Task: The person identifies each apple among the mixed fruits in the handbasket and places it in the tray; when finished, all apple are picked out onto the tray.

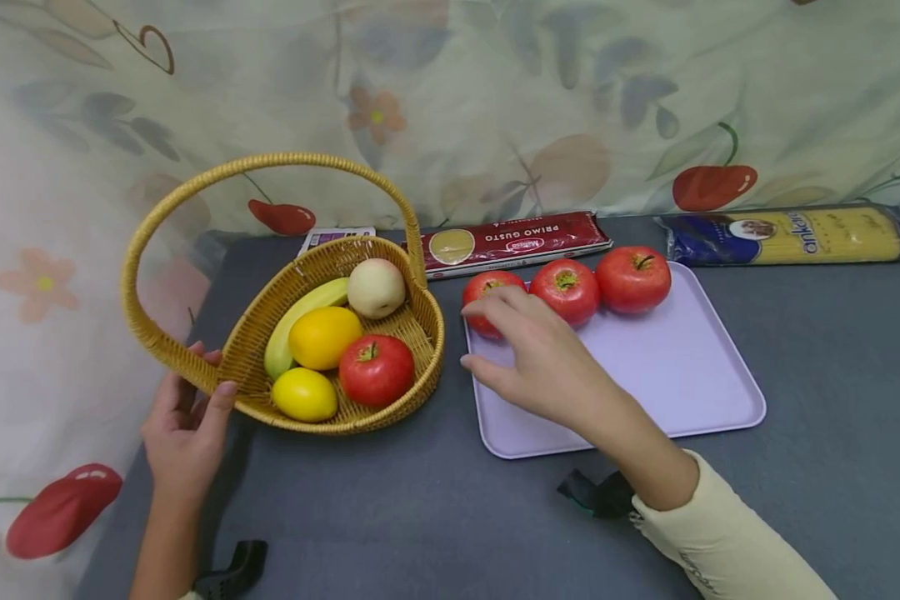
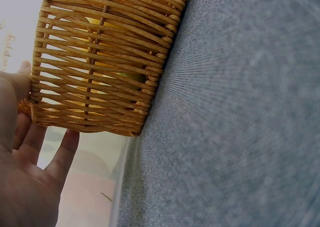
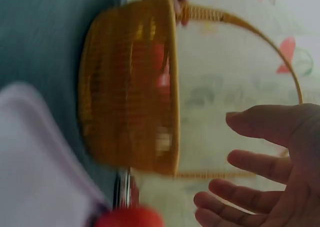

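My left hand [image 1: 187,425] holds the wicker basket [image 1: 427,358] at its left end, where the arched handle meets the rim, thumb in front and fingers behind. Inside the basket lie a red apple [image 1: 377,371], a lemon [image 1: 304,394], an orange-yellow fruit [image 1: 325,337], a banana [image 1: 281,337] and a pale round fruit [image 1: 376,288]. My right hand [image 1: 547,358] hovers over the left part of the lilac tray [image 1: 675,375], fingers apart and nothing in them. Along the tray's back edge sit three red apples [image 1: 633,280]; the right hand partly covers the leftmost one.
Behind the basket and tray lie a dark red spaghetti pack [image 1: 521,242] and, at the right, a blue-and-yellow pasta pack [image 1: 795,235]. A small printed packet [image 1: 337,236] shows behind the basket. A patterned curtain [image 1: 480,108] hangs along the table's back and left.
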{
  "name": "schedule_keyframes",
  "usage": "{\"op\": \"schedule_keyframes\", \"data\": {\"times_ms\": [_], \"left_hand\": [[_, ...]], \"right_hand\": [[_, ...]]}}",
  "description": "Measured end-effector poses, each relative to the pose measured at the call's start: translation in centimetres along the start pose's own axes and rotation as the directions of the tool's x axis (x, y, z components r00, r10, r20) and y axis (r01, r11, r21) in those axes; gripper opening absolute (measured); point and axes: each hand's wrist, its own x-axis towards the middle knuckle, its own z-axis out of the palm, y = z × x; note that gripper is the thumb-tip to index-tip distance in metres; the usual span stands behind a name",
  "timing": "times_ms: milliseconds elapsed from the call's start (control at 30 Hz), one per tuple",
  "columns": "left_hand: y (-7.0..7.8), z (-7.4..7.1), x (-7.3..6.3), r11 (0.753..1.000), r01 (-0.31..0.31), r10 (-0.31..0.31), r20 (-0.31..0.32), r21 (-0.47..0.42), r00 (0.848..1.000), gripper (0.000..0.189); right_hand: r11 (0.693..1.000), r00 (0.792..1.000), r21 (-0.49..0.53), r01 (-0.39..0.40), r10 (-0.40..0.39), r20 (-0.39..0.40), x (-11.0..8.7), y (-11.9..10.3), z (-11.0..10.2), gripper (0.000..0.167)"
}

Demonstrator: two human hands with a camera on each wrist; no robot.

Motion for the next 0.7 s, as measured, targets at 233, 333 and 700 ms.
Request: {"op": "schedule_keyframes", "data": {"times_ms": [233,333,700], "left_hand": [[-0.1,0.0,0.0,1.0,0.022,-0.023,0.016,0.02,1.0,0.057],[-0.1,0.0,-0.1,1.0,0.015,-0.015,0.011,0.013,1.0,0.057],[-0.5,0.1,0.0,0.999,-0.035,0.035,-0.01,-0.023,0.999,0.055]], "right_hand": [[0.99,0.978,-0.072,0.12,-0.106,0.181,3.5,-3.8,3.5,0.047],[0.98,0.943,-0.169,0.102,-0.041,0.331,5.9,-4.5,5.5,0.059],[0.977,0.881,-0.19,0.1,0.002,0.474,8.8,-3.7,8.9,0.077]]}}
